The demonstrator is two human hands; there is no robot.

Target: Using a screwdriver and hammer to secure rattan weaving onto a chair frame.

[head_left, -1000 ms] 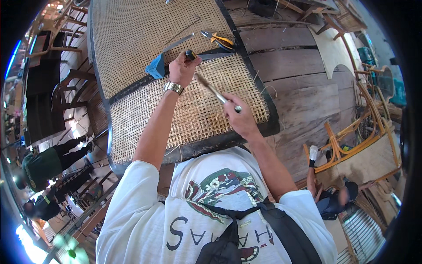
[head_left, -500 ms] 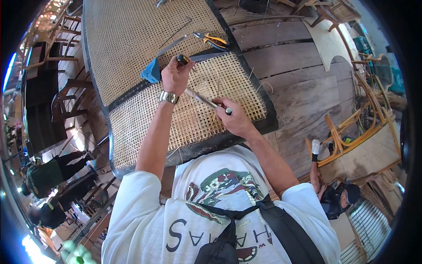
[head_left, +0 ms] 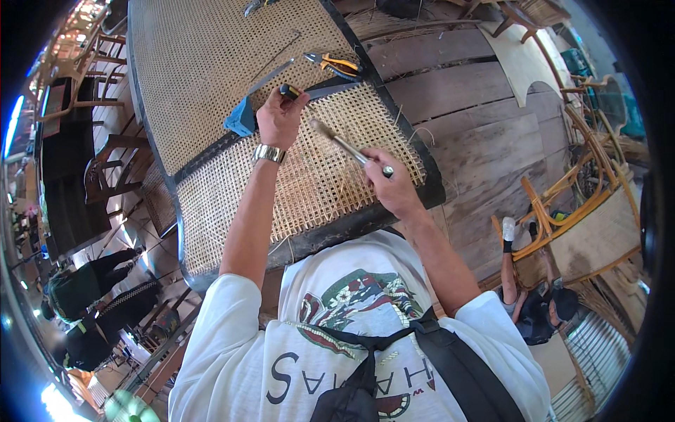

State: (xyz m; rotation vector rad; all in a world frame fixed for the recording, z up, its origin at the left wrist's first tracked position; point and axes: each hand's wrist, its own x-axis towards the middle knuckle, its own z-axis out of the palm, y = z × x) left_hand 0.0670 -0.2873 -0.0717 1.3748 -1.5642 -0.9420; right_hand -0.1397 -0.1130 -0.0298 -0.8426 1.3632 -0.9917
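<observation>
A woven cane panel (head_left: 232, 225) in a black frame lies before me. Over its dark crossbar, my left hand (head_left: 278, 125) is closed round a short hand tool with a dark, rounded handle end (head_left: 287, 90); its working end is hidden. To the right, my right hand (head_left: 395, 184) grips a metal-shafted hammer (head_left: 349, 150), its blurred head raised near the left hand's tool. Beside my left hand lies a blue-handled blade (head_left: 241, 118) with a narrow metal strip. Pliers (head_left: 344, 67) with yellow and black grips rest on the webbing beyond the crossbar.
Wooden planks (head_left: 471, 133) extend right of the panel. A rattan chair frame (head_left: 562, 211) stands at the right, near another person (head_left: 541, 309). Wooden chairs (head_left: 112, 165) stand at the left, with people (head_left: 91, 302) lower left. Another metal tool (head_left: 254, 7) lies at the panel's far end.
My right hand has swung the hammer back, away to the right from my left hand. The left hand stays nearly in place on its tool.
</observation>
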